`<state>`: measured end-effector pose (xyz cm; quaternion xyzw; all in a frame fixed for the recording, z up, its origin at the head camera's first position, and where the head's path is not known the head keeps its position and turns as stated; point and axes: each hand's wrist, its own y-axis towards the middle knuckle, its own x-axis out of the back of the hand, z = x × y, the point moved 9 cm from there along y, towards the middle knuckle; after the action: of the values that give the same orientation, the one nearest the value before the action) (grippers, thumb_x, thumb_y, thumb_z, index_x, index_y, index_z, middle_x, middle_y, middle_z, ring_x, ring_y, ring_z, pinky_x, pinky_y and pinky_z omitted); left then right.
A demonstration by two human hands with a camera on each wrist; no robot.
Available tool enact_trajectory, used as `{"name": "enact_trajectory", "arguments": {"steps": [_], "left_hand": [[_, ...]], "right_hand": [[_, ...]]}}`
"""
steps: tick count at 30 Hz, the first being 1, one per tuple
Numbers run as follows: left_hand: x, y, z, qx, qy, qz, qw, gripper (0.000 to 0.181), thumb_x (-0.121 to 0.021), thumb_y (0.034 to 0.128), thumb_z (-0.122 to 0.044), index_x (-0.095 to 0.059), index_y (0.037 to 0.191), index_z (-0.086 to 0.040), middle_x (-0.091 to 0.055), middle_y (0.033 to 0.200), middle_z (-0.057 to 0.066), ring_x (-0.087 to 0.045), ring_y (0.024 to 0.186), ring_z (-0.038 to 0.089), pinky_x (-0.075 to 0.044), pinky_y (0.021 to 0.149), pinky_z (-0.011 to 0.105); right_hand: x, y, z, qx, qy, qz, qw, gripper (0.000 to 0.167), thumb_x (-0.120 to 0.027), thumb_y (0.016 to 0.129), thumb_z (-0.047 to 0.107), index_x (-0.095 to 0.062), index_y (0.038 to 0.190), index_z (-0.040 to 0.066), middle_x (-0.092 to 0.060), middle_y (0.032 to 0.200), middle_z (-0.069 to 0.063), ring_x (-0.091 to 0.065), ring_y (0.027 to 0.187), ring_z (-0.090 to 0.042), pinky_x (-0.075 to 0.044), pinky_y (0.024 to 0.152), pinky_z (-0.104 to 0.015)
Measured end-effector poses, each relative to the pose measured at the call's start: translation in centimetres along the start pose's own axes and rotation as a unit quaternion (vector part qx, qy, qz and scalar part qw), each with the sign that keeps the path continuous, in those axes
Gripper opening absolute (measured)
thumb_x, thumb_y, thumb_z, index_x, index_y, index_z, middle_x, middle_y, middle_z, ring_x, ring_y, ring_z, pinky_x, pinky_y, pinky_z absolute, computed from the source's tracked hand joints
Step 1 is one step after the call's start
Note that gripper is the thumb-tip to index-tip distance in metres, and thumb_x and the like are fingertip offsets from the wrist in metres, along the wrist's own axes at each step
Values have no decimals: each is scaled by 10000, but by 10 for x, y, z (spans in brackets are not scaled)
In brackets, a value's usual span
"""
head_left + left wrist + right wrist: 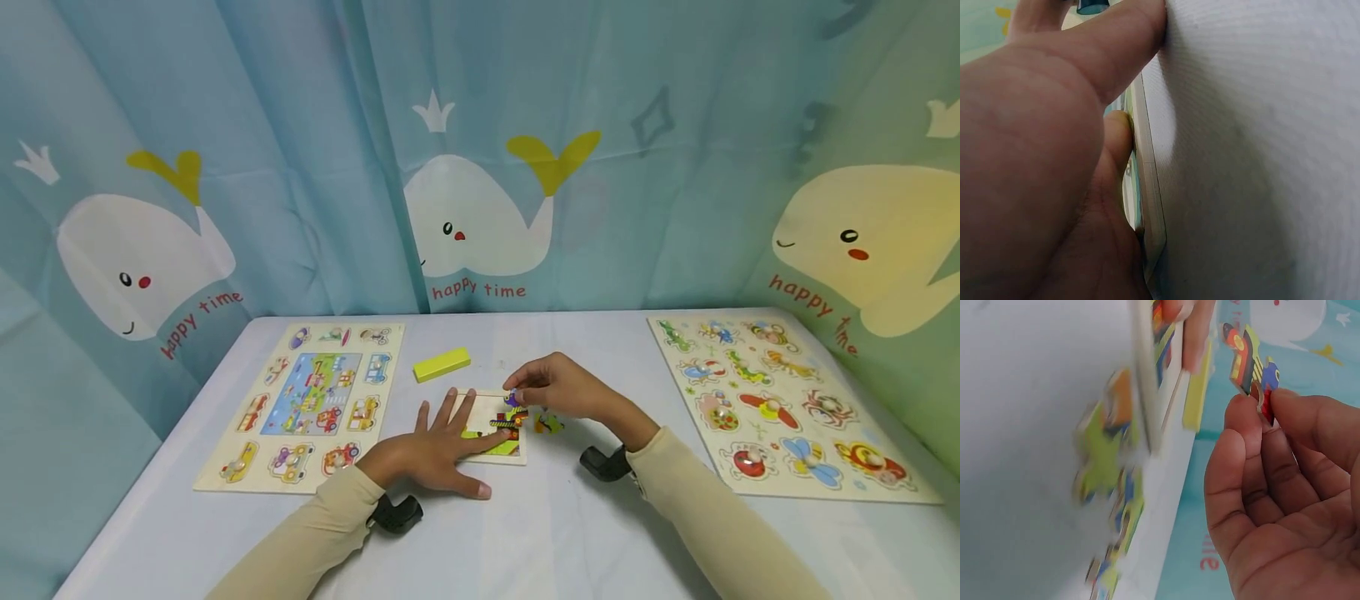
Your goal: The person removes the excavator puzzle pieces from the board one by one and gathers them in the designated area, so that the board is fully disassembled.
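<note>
My left hand [438,457] lies spread with straight fingers over a small wooden jigsaw tray [491,403]. Its index finger reaches across colourful pieces set in the tray's lower part, and the thumb is out on the cloth. Between thumb and fingertips my right hand [561,388] pinches a jigsaw piece [1251,362], blue, red, black and yellow, above the tray's upper right corner. In the right wrist view the piece is raised clear of the tray. Several loose jigsaw pieces [1100,456], mostly green, lie on the cloth beside the tray.
A yellow block [442,365] lies behind the tray. On the left is a vehicle puzzle board [281,358]; on the right is an insect puzzle board [720,392]. A blue whale-print curtain [480,83] hangs behind the white-covered table [525,542].
</note>
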<state>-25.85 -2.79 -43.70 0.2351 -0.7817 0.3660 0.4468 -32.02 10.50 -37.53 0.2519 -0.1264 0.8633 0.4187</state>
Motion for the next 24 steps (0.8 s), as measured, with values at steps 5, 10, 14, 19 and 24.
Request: {"name": "enact_trajectory", "arguments": {"steps": [5,10,14,19,24], "left_hand": [[0,-1,0,-8,-60,12,10000,774,-556,865,-672,-200,1524,-477,226,1588,95,290,1400,329,116,1054,654],[-1,-2,0,5,-87,22,10000,777,-560,859,-676,-202,1521,-484,224,1590,91,286,1403,325,116,1057,648],[-1,-2,0,-7,-82,1,10000,781,-562,853,-682,-204,1519,-486,227,1588,90,291,1401,323,119,1058,644],[0,-3,-1,2,-105,-40,9999,780,-568,853,-675,-212,1520,-482,223,1590,91,290,1402,322,121,1059,640],[-1,-2,0,9,-157,-40,9999,781,-570,853,-672,-213,1520,-480,222,1591,88,294,1401,316,124,1060,637]], "right_hand": [[13,-8,-13,-102,2,-157,9998,199,-617,927,23,-691,1097,-48,-713,1004,-86,-659,854,-173,-530,767,-327],[18,-16,-23,-228,3,-197,9995,187,-608,916,9,-695,1073,-46,-714,947,-75,-648,812,-182,-522,728,-301],[20,-22,-28,-334,97,-173,9992,186,-604,910,5,-693,1064,-47,-712,965,-87,-660,816,-177,-539,731,-321],[25,-29,-31,-333,102,-139,9993,190,-602,904,-8,-685,1064,-71,-710,963,-113,-667,828,-196,-546,730,-321],[31,-38,-34,-348,35,-163,9993,197,-613,901,-3,-688,1066,-80,-713,941,-115,-675,831,-203,-542,717,-301]]}}
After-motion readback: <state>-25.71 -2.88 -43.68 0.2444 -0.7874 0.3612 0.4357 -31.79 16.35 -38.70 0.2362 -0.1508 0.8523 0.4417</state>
